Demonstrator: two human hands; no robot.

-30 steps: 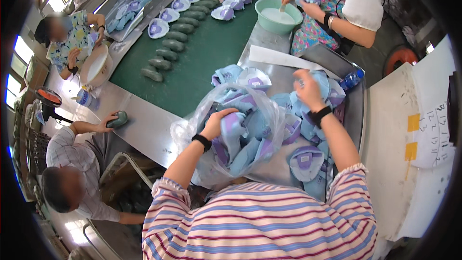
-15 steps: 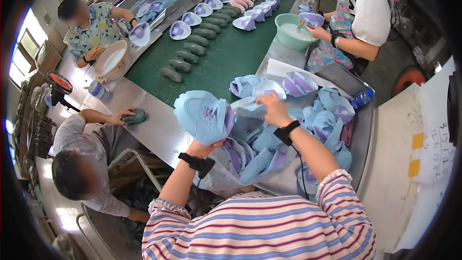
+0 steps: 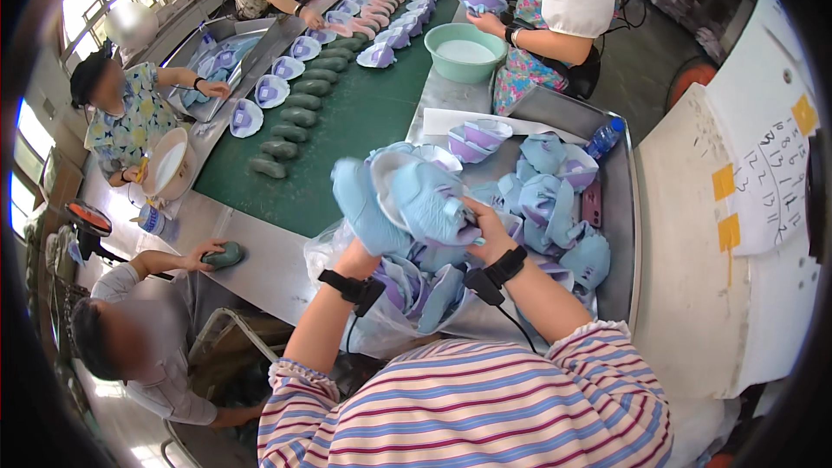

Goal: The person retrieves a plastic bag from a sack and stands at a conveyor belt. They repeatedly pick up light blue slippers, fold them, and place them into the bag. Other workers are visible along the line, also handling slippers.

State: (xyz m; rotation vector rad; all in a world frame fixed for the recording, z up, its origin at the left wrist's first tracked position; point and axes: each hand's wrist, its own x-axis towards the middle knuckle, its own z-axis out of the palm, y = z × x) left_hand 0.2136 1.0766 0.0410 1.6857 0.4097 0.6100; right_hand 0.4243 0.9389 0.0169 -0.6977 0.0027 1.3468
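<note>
My left hand (image 3: 357, 257) holds a light blue shoe upper (image 3: 357, 206) from below, raised over the metal tray (image 3: 627, 238). Pressed close beside it is a second light blue upper (image 3: 426, 201), its heel end gripped by my right hand (image 3: 492, 232). Both uppers are slightly smeared by motion, and the fingers beneath them are partly hidden. Under my hands, a clear plastic bag (image 3: 322, 253) lies open around more blue and purple uppers. Several loose uppers (image 3: 546, 199) are heaped in the tray to the right of my right hand.
Ahead runs a green belt (image 3: 347, 147) with rows of dark green shoe lasts (image 3: 299, 117) and purple-lined uppers (image 3: 271, 91). A mint basin (image 3: 464, 74), blue bottle (image 3: 604, 137) and red phone-like object (image 3: 591, 205) are near the tray. Co-workers sit or stand along both sides.
My right hand has left the plastic bag and now grips a second upper against the first. The left-hand upper has turned. A co-worker at left has let go of an upper, and my view has shifted.
</note>
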